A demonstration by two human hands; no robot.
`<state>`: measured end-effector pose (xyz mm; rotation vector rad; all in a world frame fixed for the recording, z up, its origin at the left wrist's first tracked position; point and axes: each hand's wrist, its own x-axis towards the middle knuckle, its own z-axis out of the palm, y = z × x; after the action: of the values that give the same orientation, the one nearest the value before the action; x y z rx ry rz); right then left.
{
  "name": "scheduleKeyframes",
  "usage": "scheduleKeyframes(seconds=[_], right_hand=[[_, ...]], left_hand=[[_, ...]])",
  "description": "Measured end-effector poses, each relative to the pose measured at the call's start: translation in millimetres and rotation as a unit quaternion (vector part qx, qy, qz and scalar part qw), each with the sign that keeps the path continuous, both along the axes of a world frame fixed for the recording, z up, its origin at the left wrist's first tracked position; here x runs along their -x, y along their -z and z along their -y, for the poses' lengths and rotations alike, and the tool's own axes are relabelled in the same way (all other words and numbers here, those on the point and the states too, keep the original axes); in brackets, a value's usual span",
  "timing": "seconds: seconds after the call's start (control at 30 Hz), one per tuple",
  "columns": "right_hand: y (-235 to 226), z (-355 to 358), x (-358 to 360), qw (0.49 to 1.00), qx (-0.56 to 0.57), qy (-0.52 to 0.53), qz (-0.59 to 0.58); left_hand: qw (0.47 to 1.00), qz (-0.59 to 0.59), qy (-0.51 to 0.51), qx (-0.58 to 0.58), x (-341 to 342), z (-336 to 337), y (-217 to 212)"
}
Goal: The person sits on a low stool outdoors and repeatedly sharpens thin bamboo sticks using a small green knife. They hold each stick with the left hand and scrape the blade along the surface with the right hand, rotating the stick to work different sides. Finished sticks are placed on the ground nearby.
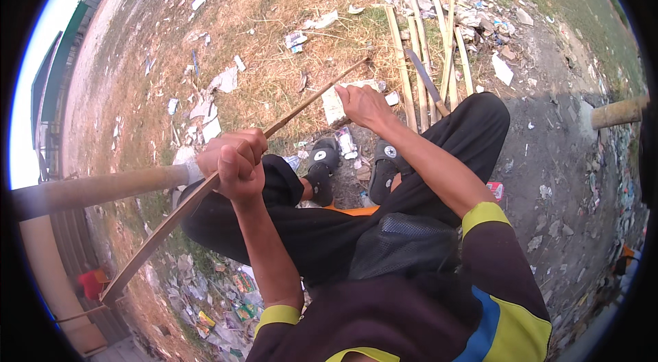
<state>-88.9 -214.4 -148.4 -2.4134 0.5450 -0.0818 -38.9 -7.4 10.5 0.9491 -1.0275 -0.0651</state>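
Bamboo strip [274,129], long & thin, runs diagonally from lower left near a red object [89,284] up toward centre-right, w/ its far tip over dry grass [274,33]. Left hand [233,160] is clenched tight round the strip approx mid-length, fist also against the end of a thick pole [96,189] that comes in from the left edge. Right hand [363,105] is further up the strip, fingers bent over it near the thin end; can't tell if it grips fully or just rests on it. Below the hands: the person's legs in black trousers [439,150], crossed, feet in dark sandals [322,163]. Just beyond the right knee lies a bundle of split bamboo slats [432,47], pale, roughly parallel, w/ a long-bladed knife [426,81] lying across them, handle toward the knee. Ground round about is dry grass on the left, bare grey dirt [548,156] on the right, w/ scraps of paper & plastic litter [219,81] scattered all over. Another thick pole end [617,112] shows at the right edge.
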Motion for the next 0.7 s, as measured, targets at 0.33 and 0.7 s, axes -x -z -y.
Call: scheduleKeyframes(seconds=[0.33, 0.7], right_hand=[[34, 28, -9, 1.000, -0.023, 0.006, -0.009], [47, 43, -25, 0.993, 0.111, -0.034, -0.035]], left_hand=[[1.000, -0.007, -0.019, 0.002, 3, 5, -2], [0.997, -0.035, -0.061, -0.006, -3, -3, -2]])
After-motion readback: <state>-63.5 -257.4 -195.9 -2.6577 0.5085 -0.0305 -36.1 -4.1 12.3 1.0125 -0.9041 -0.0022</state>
